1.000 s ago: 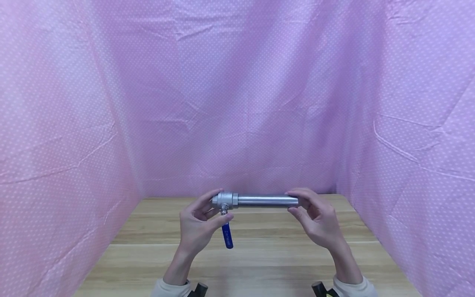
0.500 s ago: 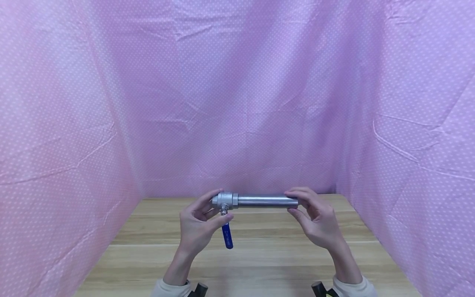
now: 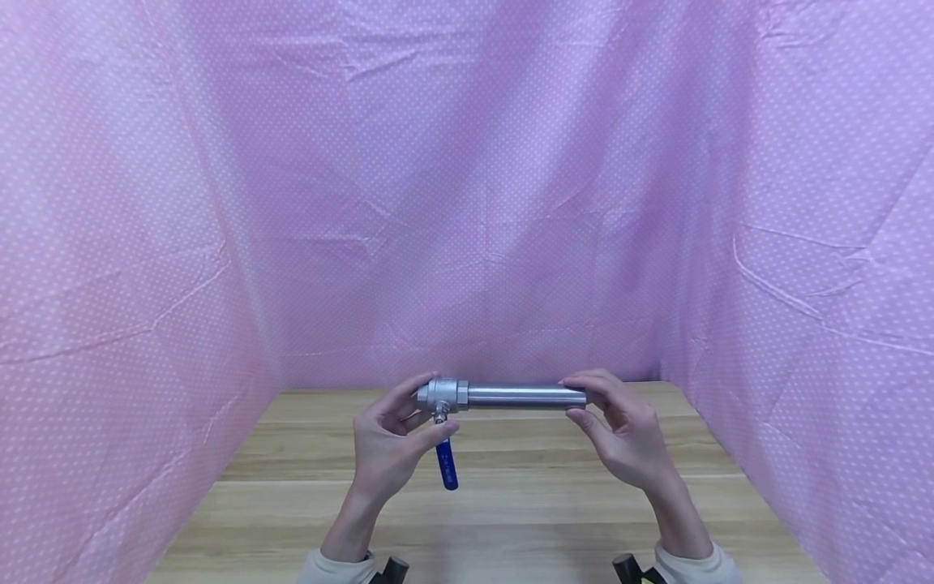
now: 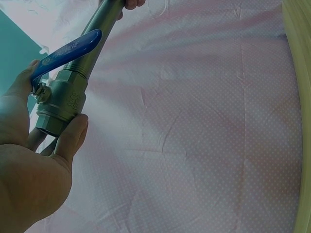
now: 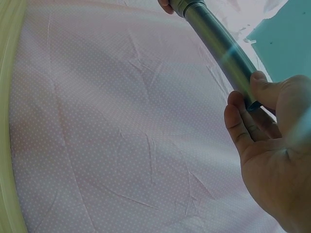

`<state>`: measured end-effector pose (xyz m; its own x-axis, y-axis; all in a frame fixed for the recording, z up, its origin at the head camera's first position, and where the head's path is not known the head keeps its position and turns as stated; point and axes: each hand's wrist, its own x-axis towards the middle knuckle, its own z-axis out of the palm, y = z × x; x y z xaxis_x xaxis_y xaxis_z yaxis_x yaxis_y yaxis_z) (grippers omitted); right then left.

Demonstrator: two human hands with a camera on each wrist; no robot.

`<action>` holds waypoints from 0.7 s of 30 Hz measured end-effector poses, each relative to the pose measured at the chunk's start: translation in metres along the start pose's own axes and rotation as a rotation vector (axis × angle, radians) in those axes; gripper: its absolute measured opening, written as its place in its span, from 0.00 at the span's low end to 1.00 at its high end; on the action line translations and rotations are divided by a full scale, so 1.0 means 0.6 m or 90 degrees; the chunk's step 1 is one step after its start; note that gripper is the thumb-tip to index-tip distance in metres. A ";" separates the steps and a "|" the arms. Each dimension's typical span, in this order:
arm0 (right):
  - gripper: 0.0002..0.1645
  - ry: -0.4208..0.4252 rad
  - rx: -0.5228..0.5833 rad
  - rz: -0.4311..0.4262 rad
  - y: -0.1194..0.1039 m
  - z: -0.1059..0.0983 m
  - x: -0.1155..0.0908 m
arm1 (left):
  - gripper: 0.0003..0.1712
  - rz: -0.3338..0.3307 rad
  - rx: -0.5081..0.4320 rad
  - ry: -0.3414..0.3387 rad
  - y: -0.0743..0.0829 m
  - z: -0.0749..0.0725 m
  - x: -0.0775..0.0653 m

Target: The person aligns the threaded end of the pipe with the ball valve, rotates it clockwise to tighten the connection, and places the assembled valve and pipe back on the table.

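Observation:
A silver ball valve (image 3: 442, 394) with a blue lever handle (image 3: 447, 465) is joined to a smooth metal pipe (image 3: 525, 396), and the two lie level in a line above the table. My left hand (image 3: 387, 446) grips the valve body, its thumb across the base of the lever. In the left wrist view, threads show where the pipe (image 4: 99, 36) enters the valve's hex end. My right hand (image 3: 627, 430) pinches the pipe's free end between thumb and fingers; the right wrist view shows the fingertips right at the pipe's end (image 5: 250, 97).
A wood-grain table (image 3: 511, 495) lies below the hands. Pink dotted cloth (image 3: 467, 203) hangs at the back and along both sides. Dark camera mounts (image 3: 394, 570) are strapped at the wrists by the light sleeves (image 3: 337, 568).

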<state>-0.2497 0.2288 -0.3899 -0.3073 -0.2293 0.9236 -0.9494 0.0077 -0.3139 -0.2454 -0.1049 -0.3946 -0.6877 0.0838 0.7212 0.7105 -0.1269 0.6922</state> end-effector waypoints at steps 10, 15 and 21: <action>0.24 0.013 -0.011 0.008 0.001 0.000 -0.003 | 0.40 0.001 -0.005 -0.002 0.001 0.001 0.001; 0.22 0.017 -0.039 0.020 -0.001 0.001 -0.004 | 0.40 0.002 -0.008 -0.003 0.002 0.001 0.001; 0.26 0.012 -0.036 0.038 -0.004 0.000 -0.005 | 0.40 -0.001 -0.004 0.001 0.002 0.001 0.000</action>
<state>-0.2467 0.2297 -0.3917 -0.3639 -0.2077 0.9080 -0.9314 0.0753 -0.3560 -0.2447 -0.1047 -0.3936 -0.6888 0.0831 0.7201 0.7086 -0.1323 0.6931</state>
